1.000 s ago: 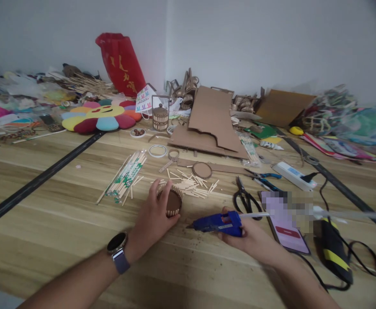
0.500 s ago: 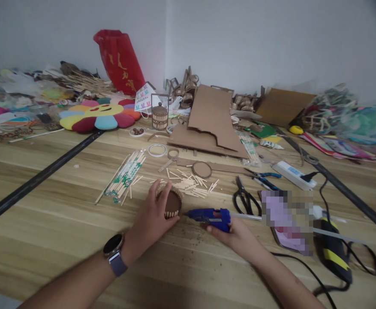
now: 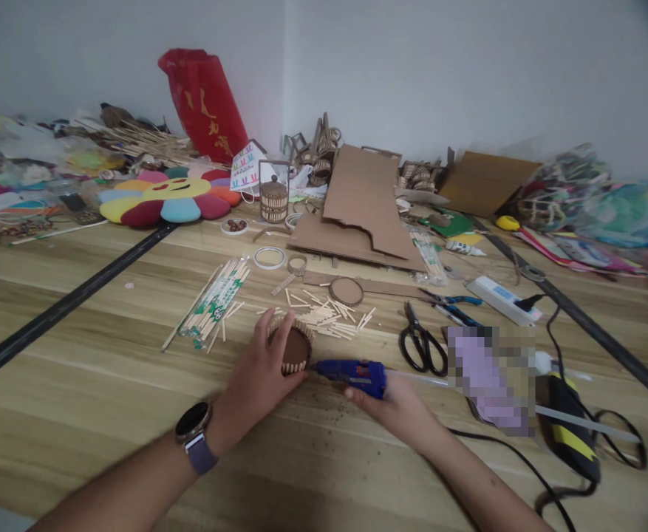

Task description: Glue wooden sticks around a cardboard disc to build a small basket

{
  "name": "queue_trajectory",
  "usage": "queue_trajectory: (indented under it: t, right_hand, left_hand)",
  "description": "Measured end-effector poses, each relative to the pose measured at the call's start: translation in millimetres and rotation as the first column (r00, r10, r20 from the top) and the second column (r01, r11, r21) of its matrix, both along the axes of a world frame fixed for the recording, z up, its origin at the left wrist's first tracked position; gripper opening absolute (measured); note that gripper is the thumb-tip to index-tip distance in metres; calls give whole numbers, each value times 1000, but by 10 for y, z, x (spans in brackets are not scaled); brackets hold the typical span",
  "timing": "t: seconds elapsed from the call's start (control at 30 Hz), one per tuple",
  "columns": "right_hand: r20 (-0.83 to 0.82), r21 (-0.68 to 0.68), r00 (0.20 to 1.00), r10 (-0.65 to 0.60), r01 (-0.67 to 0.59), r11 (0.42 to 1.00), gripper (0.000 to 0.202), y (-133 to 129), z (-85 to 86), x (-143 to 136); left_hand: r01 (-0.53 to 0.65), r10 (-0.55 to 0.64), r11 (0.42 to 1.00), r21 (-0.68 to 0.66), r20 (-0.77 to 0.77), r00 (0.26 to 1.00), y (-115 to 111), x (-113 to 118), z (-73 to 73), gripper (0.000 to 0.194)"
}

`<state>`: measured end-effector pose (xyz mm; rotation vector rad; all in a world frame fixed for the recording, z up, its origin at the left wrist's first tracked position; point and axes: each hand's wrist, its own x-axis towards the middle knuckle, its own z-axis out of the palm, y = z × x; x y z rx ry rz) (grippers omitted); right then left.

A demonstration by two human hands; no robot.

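My left hand [image 3: 265, 362], with a watch on its wrist, grips a small round basket [image 3: 297, 346] of brown cardboard edged with short upright sticks. The basket sits on the wooden table with its opening facing me. In my right hand [image 3: 398, 406] is a blue hot glue gun [image 3: 354, 375], a long clear glue stick [image 3: 417, 378] running out of its back. The gun's nozzle points left, right by the basket's lower right rim; whether it touches I cannot tell. Cut wooden sticks [image 3: 329, 318] lie scattered just behind the basket, near a cardboard disc [image 3: 346, 290].
Black scissors [image 3: 420, 351], pliers [image 3: 459, 300], a white power strip [image 3: 504, 299] and a black-yellow tool [image 3: 570, 436] with cords lie to the right. Bagged sticks [image 3: 218, 299] are at left. Cardboard sheets [image 3: 360, 199] and a finished lidded bucket [image 3: 274, 201] stand farther back.
The glue gun in my right hand has moved slightly left, bringing its nozzle closer to the basket rim. My left hand keeps its hold on the basket.
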<state>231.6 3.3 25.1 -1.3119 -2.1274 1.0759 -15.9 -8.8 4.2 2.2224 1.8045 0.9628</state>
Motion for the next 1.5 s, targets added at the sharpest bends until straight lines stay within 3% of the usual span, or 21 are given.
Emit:
queue_trajectory:
  t: [0.8, 1.5]
  right_hand:
    - [-42, 23, 999, 24, -23, 999, 43, 1, 1, -44]
    - [-45, 14, 999, -17, 17, 1000, 42, 19, -102, -24]
  left_hand:
    - [-15, 14, 1000, -21, -33, 999, 2, 13, 11, 102]
    - [-3, 3, 1000, -13, -14, 1000, 10, 7, -18, 103]
